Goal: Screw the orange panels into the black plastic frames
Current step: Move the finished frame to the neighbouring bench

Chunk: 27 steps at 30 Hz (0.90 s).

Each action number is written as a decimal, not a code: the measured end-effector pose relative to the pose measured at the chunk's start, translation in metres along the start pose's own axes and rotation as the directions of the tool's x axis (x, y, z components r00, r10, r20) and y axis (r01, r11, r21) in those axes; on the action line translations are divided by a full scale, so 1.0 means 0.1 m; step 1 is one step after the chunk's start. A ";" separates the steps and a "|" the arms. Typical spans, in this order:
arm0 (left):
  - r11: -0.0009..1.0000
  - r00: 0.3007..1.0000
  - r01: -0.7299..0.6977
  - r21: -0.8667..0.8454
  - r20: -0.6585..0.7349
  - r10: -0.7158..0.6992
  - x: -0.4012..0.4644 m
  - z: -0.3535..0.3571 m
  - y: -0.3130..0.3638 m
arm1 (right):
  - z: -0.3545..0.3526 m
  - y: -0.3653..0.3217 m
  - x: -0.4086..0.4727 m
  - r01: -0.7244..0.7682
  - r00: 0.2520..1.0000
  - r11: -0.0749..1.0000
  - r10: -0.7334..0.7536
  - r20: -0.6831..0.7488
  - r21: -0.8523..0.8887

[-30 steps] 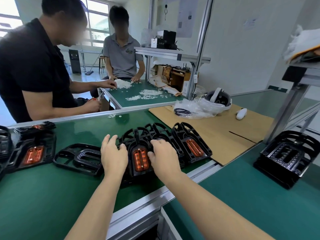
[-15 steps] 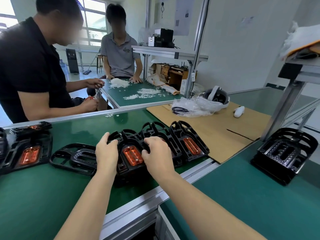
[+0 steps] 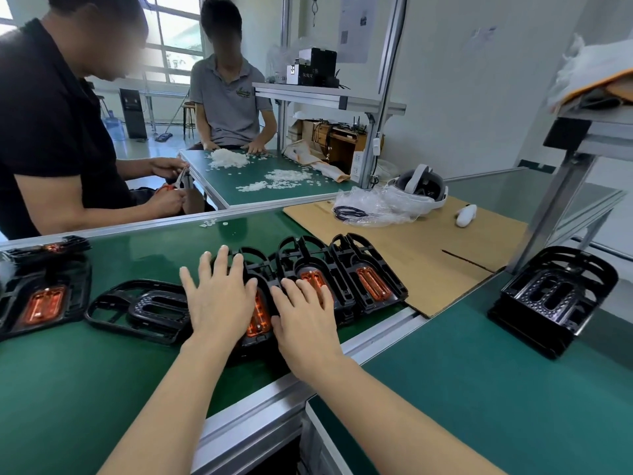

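Observation:
A black plastic frame with an orange panel [image 3: 258,317] lies on the green mat in front of me, first in a leaning row of similar frames. My left hand [image 3: 219,296] lies flat on its left side with the fingers spread. My right hand [image 3: 301,317] rests flat on its right side, fingers reaching onto the second frame's orange panel [image 3: 310,277]. A third frame with an orange panel [image 3: 371,282] leans behind. An empty black frame [image 3: 137,306] lies to the left, and another frame with an orange panel [image 3: 44,303] is at the far left.
A stack of black frames [image 3: 555,296] stands at the right by a metal post [image 3: 551,207]. A cardboard sheet [image 3: 428,255] holds a headset [image 3: 421,190], a plastic bag and a white controller [image 3: 466,216]. Two people work across the bench. An aluminium rail [image 3: 346,351] splits the mats.
My hands gripped the front frame by its sides and shifted it slightly left and toward me. Now both hands lie flat over it with the fingers stretched out.

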<state>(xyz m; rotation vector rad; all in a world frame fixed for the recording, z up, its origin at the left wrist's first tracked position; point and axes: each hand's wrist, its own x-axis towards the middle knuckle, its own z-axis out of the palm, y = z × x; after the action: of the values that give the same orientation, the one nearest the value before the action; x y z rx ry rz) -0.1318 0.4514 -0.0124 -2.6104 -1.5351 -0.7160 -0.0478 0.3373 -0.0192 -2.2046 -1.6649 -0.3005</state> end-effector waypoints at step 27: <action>0.732 0.847 -0.379 -0.566 0.105 0.520 -0.75 0.11 1.93 | -0.52 1.31 -1.12 -0.706 0.702 0.707 0.707 -0.088 0.051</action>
<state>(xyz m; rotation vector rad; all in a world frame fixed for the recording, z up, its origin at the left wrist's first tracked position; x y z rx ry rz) 0.0025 0.2941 -0.0134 -3.4153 -0.6961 -0.8633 0.0484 0.1862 -0.0346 -2.5666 -0.6462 -0.1756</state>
